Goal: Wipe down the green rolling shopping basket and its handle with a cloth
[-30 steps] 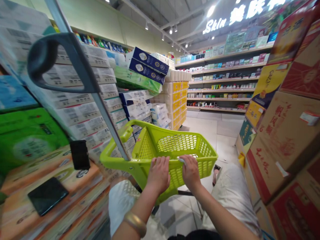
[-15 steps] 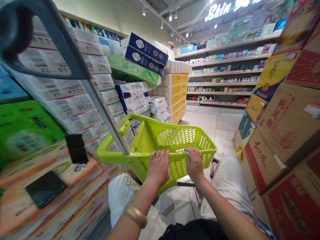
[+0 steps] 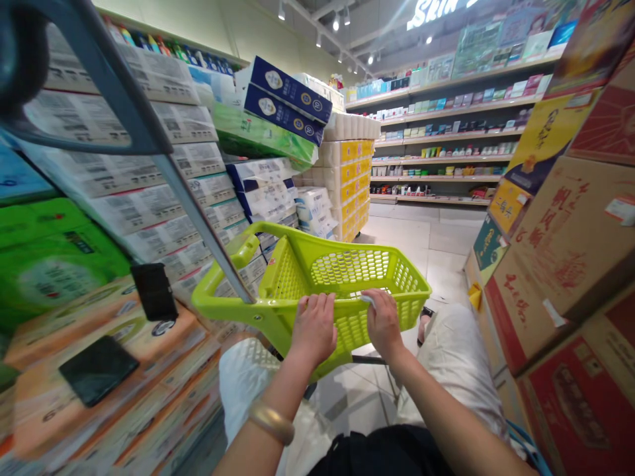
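Note:
A lime-green shopping basket [image 3: 342, 330] on a cart with a grey metal pole and handle [image 3: 193, 211] stands in front of my knees. My left hand [image 3: 315, 324] is closed over its near rim, fingers hooked inside and a gold bangle on the wrist. Farther right on the same rim lies my right hand [image 3: 383, 320], closed on a small white wipe [image 3: 368, 299]; only its edge shows between the fingers. The basket's perforated walls are visible, and its visible floor holds nothing I can make out.
On the left, a black tablet [image 3: 99, 370] and a black phone [image 3: 153, 291] rest on orange tissue packs [image 3: 40, 410]. Stacked paper packs [image 3: 173, 158] rise behind them. Cardboard cartons [image 3: 560, 231] wall the right side. Stocked shelves [image 3: 446, 158] line the back beyond the tiled floor.
My right hand has shifted slightly left along the rim with the white wipe. My left hand keeps its place on the basket. The view has tilted a little.

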### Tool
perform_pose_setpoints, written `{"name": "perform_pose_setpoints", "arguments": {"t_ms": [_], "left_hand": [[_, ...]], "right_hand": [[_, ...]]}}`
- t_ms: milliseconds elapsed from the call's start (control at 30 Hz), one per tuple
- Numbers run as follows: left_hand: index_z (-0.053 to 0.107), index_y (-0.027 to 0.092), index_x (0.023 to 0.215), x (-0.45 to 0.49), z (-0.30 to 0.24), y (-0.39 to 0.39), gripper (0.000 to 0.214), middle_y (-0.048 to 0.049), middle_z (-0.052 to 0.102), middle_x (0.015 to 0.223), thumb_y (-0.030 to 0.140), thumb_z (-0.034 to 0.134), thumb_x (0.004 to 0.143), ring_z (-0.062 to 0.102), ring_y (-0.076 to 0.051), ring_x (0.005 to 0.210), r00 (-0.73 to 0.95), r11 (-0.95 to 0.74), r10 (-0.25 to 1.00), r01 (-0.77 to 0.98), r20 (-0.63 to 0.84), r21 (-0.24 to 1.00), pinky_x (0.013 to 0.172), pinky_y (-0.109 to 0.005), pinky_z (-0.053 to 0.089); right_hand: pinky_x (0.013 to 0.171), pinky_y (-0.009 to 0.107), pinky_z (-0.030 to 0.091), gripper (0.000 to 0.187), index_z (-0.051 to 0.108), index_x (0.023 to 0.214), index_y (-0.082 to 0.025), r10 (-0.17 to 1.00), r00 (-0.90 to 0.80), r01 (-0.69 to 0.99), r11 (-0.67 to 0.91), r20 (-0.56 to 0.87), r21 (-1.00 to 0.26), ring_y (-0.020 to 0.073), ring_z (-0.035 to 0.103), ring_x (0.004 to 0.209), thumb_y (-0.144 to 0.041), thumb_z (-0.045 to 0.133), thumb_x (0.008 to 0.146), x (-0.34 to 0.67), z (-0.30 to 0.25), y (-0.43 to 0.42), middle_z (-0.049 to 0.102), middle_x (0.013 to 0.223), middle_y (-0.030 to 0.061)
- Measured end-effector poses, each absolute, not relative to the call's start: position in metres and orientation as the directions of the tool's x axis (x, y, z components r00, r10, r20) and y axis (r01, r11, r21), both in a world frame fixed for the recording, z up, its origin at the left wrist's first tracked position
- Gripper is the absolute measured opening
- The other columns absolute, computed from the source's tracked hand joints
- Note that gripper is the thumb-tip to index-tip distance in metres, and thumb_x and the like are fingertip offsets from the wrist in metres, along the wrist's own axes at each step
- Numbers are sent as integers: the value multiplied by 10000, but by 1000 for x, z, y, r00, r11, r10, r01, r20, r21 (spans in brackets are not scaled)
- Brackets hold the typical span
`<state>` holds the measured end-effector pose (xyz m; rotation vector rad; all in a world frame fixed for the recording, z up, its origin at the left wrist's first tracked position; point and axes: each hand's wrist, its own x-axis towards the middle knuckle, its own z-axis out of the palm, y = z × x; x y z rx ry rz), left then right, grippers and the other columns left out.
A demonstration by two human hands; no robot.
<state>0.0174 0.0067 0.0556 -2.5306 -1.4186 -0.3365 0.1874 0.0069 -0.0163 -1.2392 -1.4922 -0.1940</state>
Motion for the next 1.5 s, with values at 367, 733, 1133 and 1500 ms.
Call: {"name": "perform_pose_setpoints", "arguments": {"t_ms": [367,733,1133,1500], "left_hand": [[452,127,1326,18,57,5,572,-113,584,1155,199,513,762,466,-275,1107,509,-508,803,857,311,-92,1041,-430,264],[475,158,1274,18,56,5,521,-101,587,1132,180,526,756,473,-268,1090,507,-506,800,858,321,-94,1021,-429,285],[488,145,1269,17,55,4,528,-106,587,1108,189,537,745,471,-277,1083,504,-501,793,859,342,-105,1023,-438,280],[498,151,1253,16,54,2,521,-99,594,1095,187,546,736,478,-278,1069,492,-496,796,864,352,-88,1020,-435,285]], "right_hand": [[1003,425,401,375,612,1129,-202,569,133,789,435,812,-434,222,523,1128,-66,374,871,202,-25,4,630,1118,88],[1005,376,408,399,588,1171,-208,567,-39,736,573,823,-361,196,517,1134,-54,375,870,167,-10,2,627,1139,73],[1029,401,354,341,590,1096,-201,593,70,791,457,802,-407,210,521,1081,-69,369,873,160,-11,3,627,1079,80],[994,405,344,306,610,1037,-188,604,210,850,276,769,-449,229,523,1002,-71,399,849,191,-18,2,643,997,79]]}}
